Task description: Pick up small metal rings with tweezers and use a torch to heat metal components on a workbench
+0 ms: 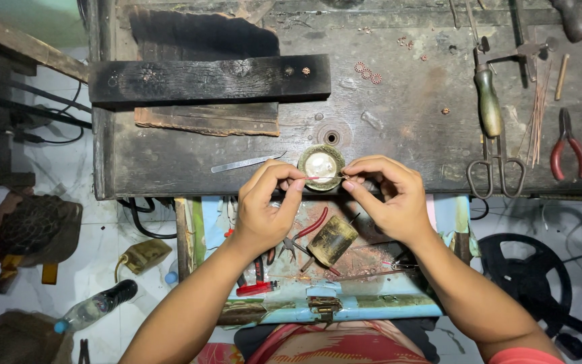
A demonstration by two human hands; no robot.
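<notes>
There is just the one view, from a camera on the person's head looking almost straight down, near enough that both forearms fill the lower half. It faces the dark wooden surface (405, 114) ahead, with an open drawer (345, 307) below.

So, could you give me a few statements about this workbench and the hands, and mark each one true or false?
1. Both hands pinch one thin reddish wire between them. True: the left hand and right hand each grip an end.
2. The wire is held over a small round dish. True.
3. The red-handled pliers lie in the left hand. False: they lie on the bench, far right.
4. The metal tweezers lie left of the dish. True.
5. The scissors are in the open drawer. False: they lie on the bench top.
</notes>
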